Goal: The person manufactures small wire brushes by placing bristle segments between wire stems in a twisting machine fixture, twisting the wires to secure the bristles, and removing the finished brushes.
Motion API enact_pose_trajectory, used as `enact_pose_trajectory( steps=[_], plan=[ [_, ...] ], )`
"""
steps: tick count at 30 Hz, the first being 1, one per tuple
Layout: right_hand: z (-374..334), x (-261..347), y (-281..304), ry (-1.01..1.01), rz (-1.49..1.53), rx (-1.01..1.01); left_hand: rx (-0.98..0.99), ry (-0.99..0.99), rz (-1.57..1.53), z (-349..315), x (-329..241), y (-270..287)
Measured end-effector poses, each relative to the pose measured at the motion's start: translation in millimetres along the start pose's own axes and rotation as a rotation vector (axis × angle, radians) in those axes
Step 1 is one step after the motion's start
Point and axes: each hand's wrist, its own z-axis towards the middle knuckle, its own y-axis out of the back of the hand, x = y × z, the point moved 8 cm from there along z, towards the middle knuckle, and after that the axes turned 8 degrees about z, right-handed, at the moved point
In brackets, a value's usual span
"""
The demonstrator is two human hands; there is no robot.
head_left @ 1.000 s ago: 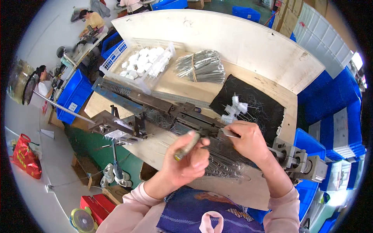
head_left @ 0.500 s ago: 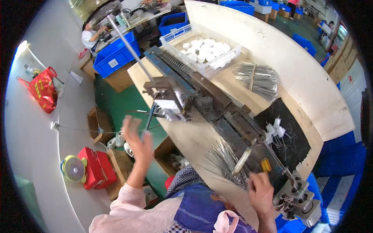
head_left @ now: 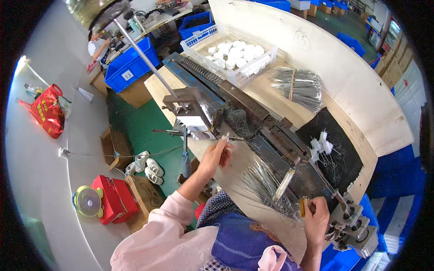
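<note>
My left hand [head_left: 218, 156] is closed in a pinch at the near side of the long metal bench machine [head_left: 275, 149], beside a metal bracket [head_left: 192, 101] holding a white stack; what is between its fingertips is too small to make out. Around a small yellow handle [head_left: 302, 207] at the machine's right end, my right hand [head_left: 317, 219] has its fingers curled. Between the hands, thin metal wires [head_left: 262, 183] lie loose on the wooden bench. Small white brushes [head_left: 322, 147] with twisted wire stems rest on a black mat [head_left: 350, 158] beyond the machine.
Behind the machine stand a clear crate [head_left: 253, 70] of white round pieces and a banded wire bundle [head_left: 298, 86]. A pale board [head_left: 316, 49] edges the bench. A metal clamp mechanism [head_left: 355, 228] is at the right end. Boxes and shoes [head_left: 153, 170] sit on the floor left.
My left hand has moved right and inward from over the floor to the machine, its spread fingers now pinched. My right hand has closed on the yellow handle, which has shifted toward me.
</note>
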Motion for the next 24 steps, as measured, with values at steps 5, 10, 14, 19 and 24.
enact_pose_trajectory(
  steps=[5, 10, 14, 19, 24],
  plan=[
    [-12, 18, 22, -0.015, 0.012, -0.033, 0.113, 0.057, -0.093, 1, -7, -14],
    [-2, 33, 44, -0.101, 0.078, -0.012, -0.124, -0.097, -0.282, -12, 1, -36],
    [1, 31, 80, -0.042, 0.287, -0.191, 0.283, -0.451, -0.044, -80, -64, -112],
    [7, 40, 109, -0.027, 0.493, -0.302, 1.155, 0.194, -0.048, -131, -36, -268],
    [-6, 27, 126, -0.035, 0.233, -0.422, 0.817, 0.2, -0.143, -104, -20, -265]
  ],
)
